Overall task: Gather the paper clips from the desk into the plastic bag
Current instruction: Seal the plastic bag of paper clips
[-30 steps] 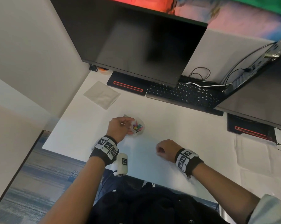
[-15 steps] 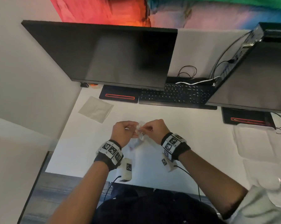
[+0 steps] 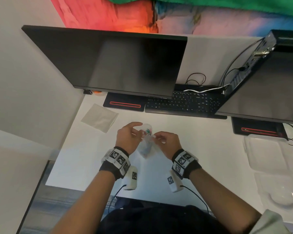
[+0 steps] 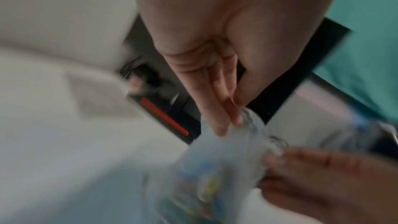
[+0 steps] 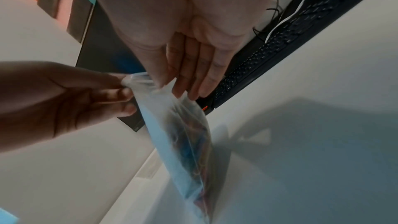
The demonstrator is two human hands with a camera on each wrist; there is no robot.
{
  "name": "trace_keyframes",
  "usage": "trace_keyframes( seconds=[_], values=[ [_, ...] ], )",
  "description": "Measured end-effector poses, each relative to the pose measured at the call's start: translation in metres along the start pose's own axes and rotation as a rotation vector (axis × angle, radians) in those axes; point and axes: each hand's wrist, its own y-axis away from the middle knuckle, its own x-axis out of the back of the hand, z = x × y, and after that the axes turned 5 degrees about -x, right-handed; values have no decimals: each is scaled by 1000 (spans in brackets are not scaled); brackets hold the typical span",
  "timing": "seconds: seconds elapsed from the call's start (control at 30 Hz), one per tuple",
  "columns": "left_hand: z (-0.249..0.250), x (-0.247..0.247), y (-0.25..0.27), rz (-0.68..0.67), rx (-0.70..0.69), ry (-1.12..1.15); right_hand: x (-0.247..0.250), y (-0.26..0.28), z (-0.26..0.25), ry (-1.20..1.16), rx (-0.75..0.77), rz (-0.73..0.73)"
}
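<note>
A small clear plastic bag [image 3: 145,148] hangs above the white desk [image 3: 201,149], held up between both hands. Coloured paper clips [image 3: 147,131] show inside it near its top. My left hand [image 3: 139,132] pinches the bag's left top edge. My right hand [image 3: 156,137] pinches the right top edge. In the right wrist view the bag [image 5: 178,134] droops below my right hand [image 5: 172,84], with clips [image 5: 193,142] low inside and the left hand [image 5: 127,83] gripping its corner. The left wrist view is blurred; the bag [image 4: 215,168] hangs under my left hand [image 4: 233,118].
A monitor [image 3: 117,61] and a black keyboard [image 3: 184,102] stand at the back. A second monitor [image 3: 268,85] overhangs the right side. A flat clear sheet [image 3: 99,118] lies at the left. Clear plastic containers [image 3: 267,152] sit at the right edge.
The right hand left the desk and joined the left hand at the bag. Both hands have lifted the bag off the desk, and it now hangs between them.
</note>
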Motion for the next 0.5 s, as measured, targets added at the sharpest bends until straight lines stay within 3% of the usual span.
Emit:
trace_keyframes(
  seconds=[0.07, 0.17, 0.33, 0.5],
  values=[
    [0, 0, -2, -25, -259, -385, 7, 1, -1, -6, 22, -19],
    [2, -6, -10, -166, -442, -349, 14, 2, -6, -27, 65, -47],
    [4, -15, -26, -321, -529, -331, 22, 3, -5, -104, 31, -29],
    [7, -22, -39, -463, -596, -491, 26, 1, 2, -82, -85, 35]
  ],
)
